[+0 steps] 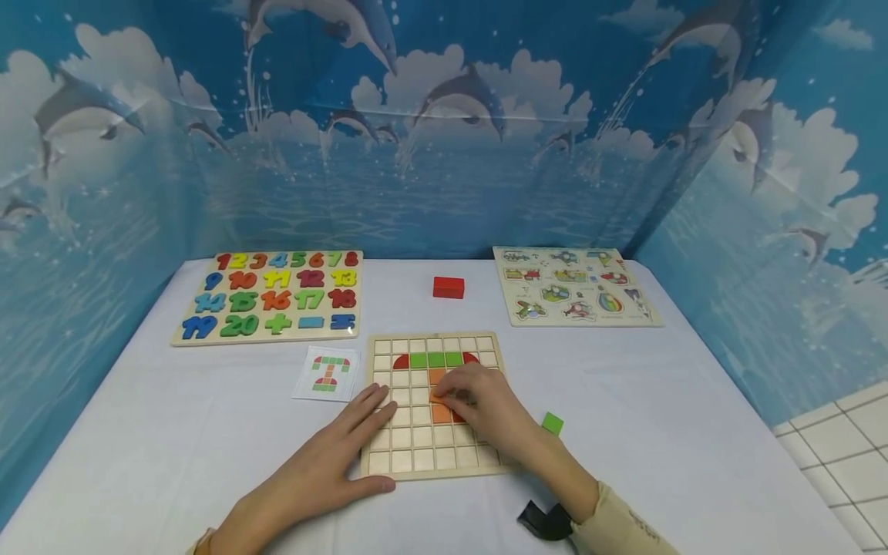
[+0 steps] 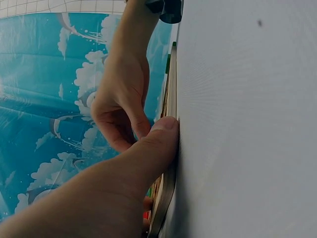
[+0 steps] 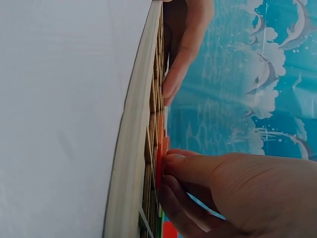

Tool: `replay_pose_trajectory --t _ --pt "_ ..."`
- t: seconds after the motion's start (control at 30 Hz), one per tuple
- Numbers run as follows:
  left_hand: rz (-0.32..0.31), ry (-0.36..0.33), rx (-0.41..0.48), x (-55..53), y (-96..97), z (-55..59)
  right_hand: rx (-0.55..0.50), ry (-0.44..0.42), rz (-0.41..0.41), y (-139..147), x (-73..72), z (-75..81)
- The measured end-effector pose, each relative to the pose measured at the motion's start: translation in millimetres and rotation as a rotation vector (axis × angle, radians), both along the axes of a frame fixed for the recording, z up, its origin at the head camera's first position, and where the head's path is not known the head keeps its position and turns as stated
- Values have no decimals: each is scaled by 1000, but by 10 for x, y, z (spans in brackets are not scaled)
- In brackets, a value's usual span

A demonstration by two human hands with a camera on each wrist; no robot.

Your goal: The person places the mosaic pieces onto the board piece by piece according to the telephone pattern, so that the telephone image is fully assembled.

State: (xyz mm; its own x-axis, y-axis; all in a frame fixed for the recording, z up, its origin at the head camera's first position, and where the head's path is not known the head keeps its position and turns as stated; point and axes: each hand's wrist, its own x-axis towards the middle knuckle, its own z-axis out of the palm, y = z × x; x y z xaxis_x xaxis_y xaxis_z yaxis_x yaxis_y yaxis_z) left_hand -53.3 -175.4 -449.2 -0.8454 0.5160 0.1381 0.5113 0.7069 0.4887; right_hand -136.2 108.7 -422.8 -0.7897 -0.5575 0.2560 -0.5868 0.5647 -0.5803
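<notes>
Presently I list: board (image 1: 423, 461), frame centre; green row (image 1: 435, 360), red ends (image 1: 401, 362) placed; orange tile (image 1: 435, 396) pinched by right hand (image 1: 489, 401); left hand (image 1: 329, 469) on board, fingers (image 1: 378, 418) straight; card's (image 1: 327, 374) green base seemingly outstanding; one green tile (image 1: 553, 422), right of centre, loose.

Room to pass lies between the grid board (image 1: 423, 461) and picture puzzle (image 1: 553, 314), while both hands (image 1: 333, 462) obstruct the board's sides
</notes>
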Motion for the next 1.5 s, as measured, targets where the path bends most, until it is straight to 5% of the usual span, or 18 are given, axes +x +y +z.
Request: replay_pose_trajectory --t 0.37,0.77,1.13,1.5 --pt "0 8 -7 6 -4 3 42 64 -27 25 17 -20" --pt "0 5 11 -2 -7 8 -6 -99 129 349 51 97" --pt "-1 -19 7 14 -3 -19 35 -160 10 1037 194 64" --pt "-6 14 4 8 3 -10 131 -266 -6 1140 231 68"
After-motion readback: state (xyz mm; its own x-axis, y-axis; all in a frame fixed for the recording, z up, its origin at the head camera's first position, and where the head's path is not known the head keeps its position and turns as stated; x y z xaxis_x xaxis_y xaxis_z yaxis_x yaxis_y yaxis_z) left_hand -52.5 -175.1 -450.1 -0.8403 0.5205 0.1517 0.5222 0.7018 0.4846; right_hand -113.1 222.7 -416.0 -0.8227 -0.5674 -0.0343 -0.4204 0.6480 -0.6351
